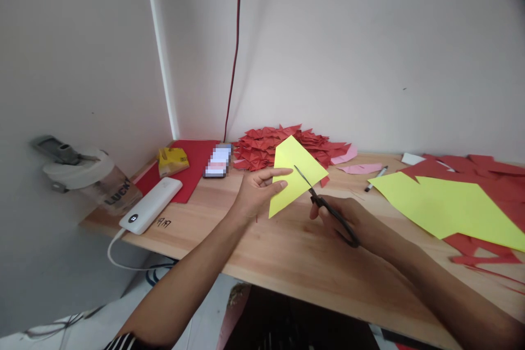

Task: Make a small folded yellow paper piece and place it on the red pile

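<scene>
A piece of yellow paper [287, 191] with angled edges is pinched at its left side between the thumb and fingers of my left hand [259, 190]. My right hand [338, 216] grips a pair of dark scissors [343, 223] by the handles. One scissor blade lies across the face of the yellow paper, pointing up and left from its lower right edge. The other blade is hidden behind the sheet. Both hands are above the wooden table [283, 257].
Behind the hands lies a heap of red paper cutouts [262, 147]. Larger yellow paper [455, 202] covers red scraps [500, 175] at right, near a marker [376, 179]. At left are a phone [218, 161], a white power bank [151, 205] with a cable, and a lidded cup [102, 186].
</scene>
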The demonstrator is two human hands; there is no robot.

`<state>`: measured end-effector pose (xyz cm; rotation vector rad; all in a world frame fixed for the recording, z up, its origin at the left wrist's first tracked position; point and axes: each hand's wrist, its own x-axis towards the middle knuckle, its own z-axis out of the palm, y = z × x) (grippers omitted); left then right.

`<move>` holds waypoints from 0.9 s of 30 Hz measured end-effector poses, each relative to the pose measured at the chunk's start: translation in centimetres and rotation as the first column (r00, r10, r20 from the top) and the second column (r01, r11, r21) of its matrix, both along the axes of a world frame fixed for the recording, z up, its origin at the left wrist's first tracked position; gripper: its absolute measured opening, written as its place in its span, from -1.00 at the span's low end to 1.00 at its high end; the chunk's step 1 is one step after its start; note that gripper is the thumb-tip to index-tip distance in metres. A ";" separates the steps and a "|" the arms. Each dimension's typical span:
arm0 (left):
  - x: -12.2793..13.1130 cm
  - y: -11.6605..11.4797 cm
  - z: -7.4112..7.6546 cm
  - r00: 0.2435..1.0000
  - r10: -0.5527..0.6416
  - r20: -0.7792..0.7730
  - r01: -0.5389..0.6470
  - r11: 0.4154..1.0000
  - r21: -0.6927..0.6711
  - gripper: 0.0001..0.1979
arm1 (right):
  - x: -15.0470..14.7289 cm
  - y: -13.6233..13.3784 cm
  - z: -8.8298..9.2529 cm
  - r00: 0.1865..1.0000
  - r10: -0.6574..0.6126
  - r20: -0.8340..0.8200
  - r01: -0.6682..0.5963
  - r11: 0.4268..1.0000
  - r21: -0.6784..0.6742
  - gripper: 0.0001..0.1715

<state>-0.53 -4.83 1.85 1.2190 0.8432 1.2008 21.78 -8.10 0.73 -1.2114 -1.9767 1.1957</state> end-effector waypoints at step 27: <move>-0.1 0.0 -0.1 0.998 -0.060 -0.007 0.059 0.995 -0.085 -0.65 | 0.2 0.2 -0.6 0.996 -0.079 0.034 0.081 0.995 -0.057 -0.64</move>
